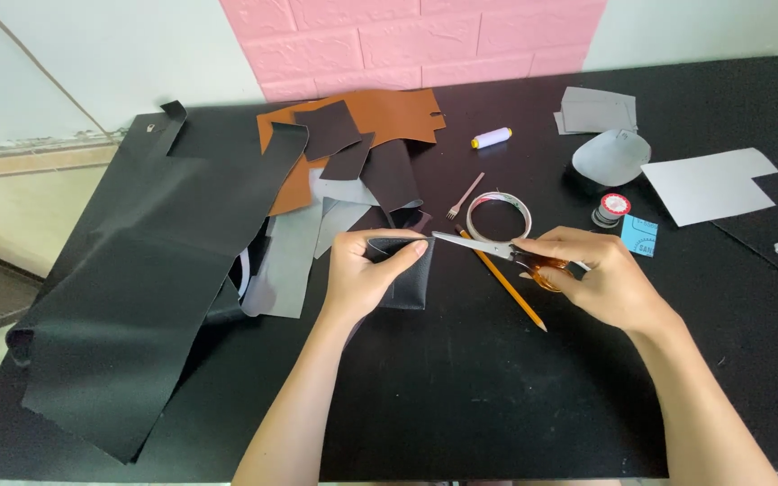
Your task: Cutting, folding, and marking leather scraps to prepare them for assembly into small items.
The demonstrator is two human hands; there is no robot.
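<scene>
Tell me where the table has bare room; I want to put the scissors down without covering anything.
Bare table lies along the near edge, between the forearms and below the pencil. Another free patch sits right of the right hand, below the white sheet. It is crowded left of the left hand, where the black sheet and scraps pile up.

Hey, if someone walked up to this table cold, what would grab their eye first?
Probably the two hands at the centre: the right hand holds orange-handled scissors, blades pointed at a small black leather piece pinched in the left hand. Next, the big black sheet draped over the table's left side, with a brown piece in the scrap pile behind. A yellow pencil lies under the scissors.
</scene>
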